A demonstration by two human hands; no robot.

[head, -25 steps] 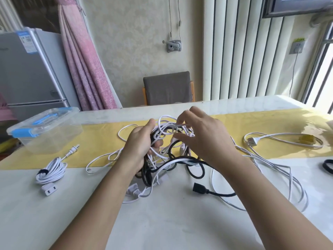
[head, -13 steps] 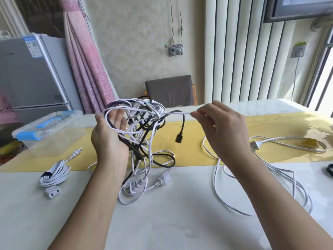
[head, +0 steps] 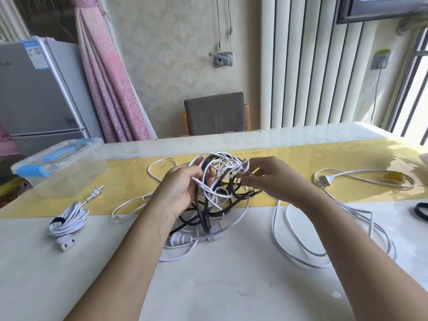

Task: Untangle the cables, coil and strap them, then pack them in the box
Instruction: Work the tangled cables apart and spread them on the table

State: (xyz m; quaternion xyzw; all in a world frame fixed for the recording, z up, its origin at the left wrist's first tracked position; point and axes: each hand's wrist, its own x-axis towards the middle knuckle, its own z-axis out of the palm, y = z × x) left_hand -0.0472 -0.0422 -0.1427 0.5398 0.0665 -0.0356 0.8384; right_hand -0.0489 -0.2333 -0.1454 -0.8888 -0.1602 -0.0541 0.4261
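Step in hand: untangling. My left hand (head: 180, 193) grips the tangle (head: 228, 169), well right of the box (head: 58, 167); my right hand (head: 275, 181) pinches a strand (head: 244, 168) at its top. Next, I judge: draw that strand out slowly, without tightening knots.

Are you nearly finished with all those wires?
Not nearly. One white coil lies strapped on the table. The left hand holds the tangle while the right hand pinches a strand. Remaining: that tangle, the loose white cable, and packing the closed box.
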